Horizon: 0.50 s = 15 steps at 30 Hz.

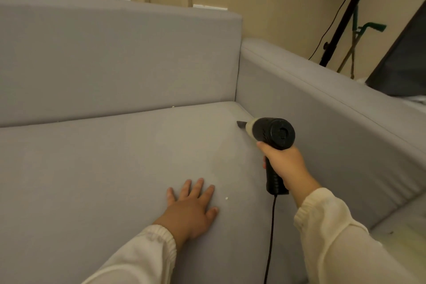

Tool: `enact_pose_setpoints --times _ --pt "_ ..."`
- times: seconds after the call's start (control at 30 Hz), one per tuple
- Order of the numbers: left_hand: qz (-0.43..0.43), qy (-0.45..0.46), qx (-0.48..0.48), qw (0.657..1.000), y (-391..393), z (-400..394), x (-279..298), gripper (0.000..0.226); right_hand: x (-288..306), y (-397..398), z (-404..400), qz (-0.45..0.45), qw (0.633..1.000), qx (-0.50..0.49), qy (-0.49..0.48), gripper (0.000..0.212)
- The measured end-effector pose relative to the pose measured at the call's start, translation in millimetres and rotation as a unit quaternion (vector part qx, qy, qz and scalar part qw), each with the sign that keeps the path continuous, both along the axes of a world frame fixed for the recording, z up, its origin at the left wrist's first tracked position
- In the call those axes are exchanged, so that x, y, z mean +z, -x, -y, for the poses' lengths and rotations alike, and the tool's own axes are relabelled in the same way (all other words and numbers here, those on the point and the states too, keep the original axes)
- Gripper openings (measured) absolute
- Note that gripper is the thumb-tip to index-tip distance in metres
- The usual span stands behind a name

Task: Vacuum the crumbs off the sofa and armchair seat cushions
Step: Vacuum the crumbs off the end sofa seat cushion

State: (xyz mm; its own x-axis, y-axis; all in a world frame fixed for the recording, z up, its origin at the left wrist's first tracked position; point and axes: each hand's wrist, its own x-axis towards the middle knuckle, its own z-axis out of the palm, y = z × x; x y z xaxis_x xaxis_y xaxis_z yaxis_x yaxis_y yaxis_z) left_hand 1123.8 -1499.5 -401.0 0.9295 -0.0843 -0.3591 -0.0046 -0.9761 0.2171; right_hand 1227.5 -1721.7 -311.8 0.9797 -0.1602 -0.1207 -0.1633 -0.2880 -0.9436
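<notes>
A grey sofa seat cushion (103, 168) fills most of the view. My right hand (285, 163) grips the handle of a black handheld vacuum (272, 134). Its narrow nozzle (241, 123) points at the cushion near the right armrest (322, 110). My left hand (192, 203) rests flat on the cushion with fingers spread. A small white crumb (226, 198) lies just right of my left hand. Another crumb (173, 106) sits at the seam under the back cushion (115, 57).
The vacuum's black cord (270, 237) hangs from the handle down across the cushion. Behind the armrest stand a black stand pole (345, 14) with a cable, a green-handled tool (366, 27) and a dark slanted panel (405, 60).
</notes>
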Motion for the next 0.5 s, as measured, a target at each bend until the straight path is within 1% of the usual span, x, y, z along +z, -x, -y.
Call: enact_pose_setpoints --times 0.23,0.4,0.5 --pt "0.003 -0.006 -0.012 1.000 5.1 -3.3 -2.8 0.068 0.4 25.7 4.7 -0.002 1.000 0.008 -0.022 0.017" --pt "0.003 -0.006 -0.016 1.000 5.5 -2.3 -1.6 0.068 -7.6 32.5 16.0 0.015 1.000 -0.022 0.009 0.024" --pt "0.001 0.001 -0.017 1.000 6.6 -3.7 -1.6 0.067 -10.4 35.5 18.1 0.021 0.999 -0.027 0.017 0.025"
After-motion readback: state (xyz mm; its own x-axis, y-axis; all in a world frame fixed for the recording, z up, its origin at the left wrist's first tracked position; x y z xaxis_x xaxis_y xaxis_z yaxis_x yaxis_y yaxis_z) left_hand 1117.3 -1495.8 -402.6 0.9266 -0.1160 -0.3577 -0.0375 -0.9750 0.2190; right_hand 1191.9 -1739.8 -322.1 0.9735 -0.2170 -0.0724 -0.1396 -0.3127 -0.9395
